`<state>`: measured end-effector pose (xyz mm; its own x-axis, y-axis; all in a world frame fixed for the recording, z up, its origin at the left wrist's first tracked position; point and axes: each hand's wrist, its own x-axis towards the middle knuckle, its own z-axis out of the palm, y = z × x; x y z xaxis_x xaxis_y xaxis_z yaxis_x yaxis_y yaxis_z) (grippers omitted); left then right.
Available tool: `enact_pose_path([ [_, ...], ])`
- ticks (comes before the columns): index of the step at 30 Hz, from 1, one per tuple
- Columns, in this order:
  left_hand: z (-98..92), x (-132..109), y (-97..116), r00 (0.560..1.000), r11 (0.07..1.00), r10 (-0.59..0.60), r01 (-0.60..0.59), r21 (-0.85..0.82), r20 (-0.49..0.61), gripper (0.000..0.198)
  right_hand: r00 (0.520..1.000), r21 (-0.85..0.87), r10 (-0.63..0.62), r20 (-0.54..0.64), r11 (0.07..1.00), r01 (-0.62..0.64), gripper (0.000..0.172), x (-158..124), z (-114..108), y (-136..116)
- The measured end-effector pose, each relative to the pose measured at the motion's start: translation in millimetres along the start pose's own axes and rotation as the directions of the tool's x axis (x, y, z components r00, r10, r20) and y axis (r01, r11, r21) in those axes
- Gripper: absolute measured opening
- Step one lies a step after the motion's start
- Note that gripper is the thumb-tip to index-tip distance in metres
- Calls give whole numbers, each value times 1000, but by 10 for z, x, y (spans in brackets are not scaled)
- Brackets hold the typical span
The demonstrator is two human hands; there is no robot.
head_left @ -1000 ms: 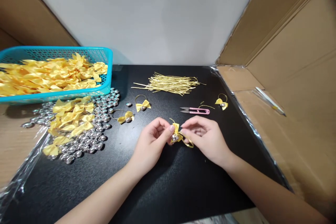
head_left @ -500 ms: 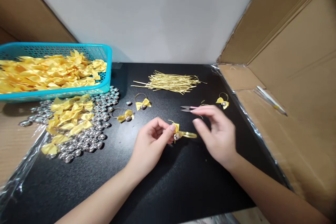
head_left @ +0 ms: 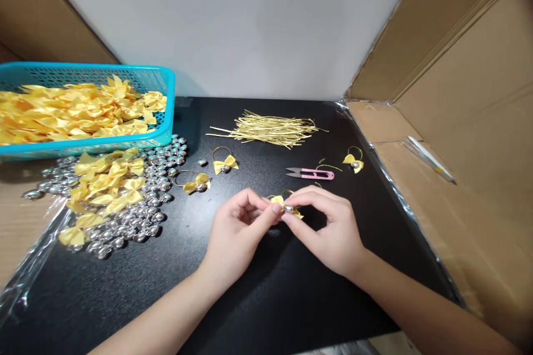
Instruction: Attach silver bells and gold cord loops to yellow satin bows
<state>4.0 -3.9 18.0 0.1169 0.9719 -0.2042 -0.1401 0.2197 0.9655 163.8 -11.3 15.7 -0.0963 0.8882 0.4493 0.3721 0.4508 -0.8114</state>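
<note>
Between my hands, above the black table, is a yellow ribbon bow [head_left: 277, 200] with a silver bell-like bead [head_left: 288, 208] at its middle. My left hand [head_left: 245, 222] pinches the bow's left side between thumb and fingertips. From the other side my right hand [head_left: 327, 222] closes its thumb and forefinger on the bow by the bead. The bow's gold cord loop is mostly hidden behind the fingers. Just beyond my right hand lie pink thread snips [head_left: 320, 175], blades pointing left, with cut bits of gold cord near them.
Gold cords [head_left: 275, 130] lie in a bundle at the back. A turquoise basket [head_left: 170, 105] of yellow bows stands at the left, with loose bows [head_left: 106, 177] and silver beads [head_left: 133, 222] before it. Looped bows [head_left: 225, 165] rest mid-table; another [head_left: 353, 163] is at the right, near a white pen-like tool [head_left: 431, 160].
My right hand has left the snips, now lying on the table, and moved left and down to pinch the bow. My left hand keeps its hold.
</note>
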Motion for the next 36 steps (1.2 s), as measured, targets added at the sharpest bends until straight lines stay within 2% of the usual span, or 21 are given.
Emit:
enact_pose_path([
  [6,24,-43,23,992,990,122,-119,80,-30,20,979,277,200,32,940,-201,2,-28,38,7],
  [9,41,-46,26,986,986,155,-151,76,-56,19,976,365,211,44,907,-212,2,-57,87,68],
  [11,50,-50,28,984,986,159,-154,67,-77,19,983,359,178,42,916,-181,3,-64,104,96],
  [14,49,-65,24,980,983,169,-160,95,-103,20,998,210,65,-20,976,-59,8,-53,91,88],
  [16,36,-76,13,970,969,214,-196,148,-116,19,989,1,-96,-113,995,97,16,-46,62,48],
  [18,21,-86,-2,953,944,280,-252,213,-114,17,944,-251,-297,-144,934,255,21,-50,34,-6],
  [20,9,-92,-18,938,918,333,-298,262,-100,17,906,-440,-414,-87,832,338,20,-59,17,-53],
  [22,6,-94,-34,929,905,357,-318,283,-95,17,906,-527,-420,-53,783,332,17,-63,17,-80],
  [29,31,-78,-73,909,884,411,-381,272,-63,16,936,-592,-331,-121,781,200,9,-50,63,-59],
  [36,23,-80,-140,878,842,478,-456,287,-9,19,965,-599,-245,-94,788,141,11,-48,51,-68],
])
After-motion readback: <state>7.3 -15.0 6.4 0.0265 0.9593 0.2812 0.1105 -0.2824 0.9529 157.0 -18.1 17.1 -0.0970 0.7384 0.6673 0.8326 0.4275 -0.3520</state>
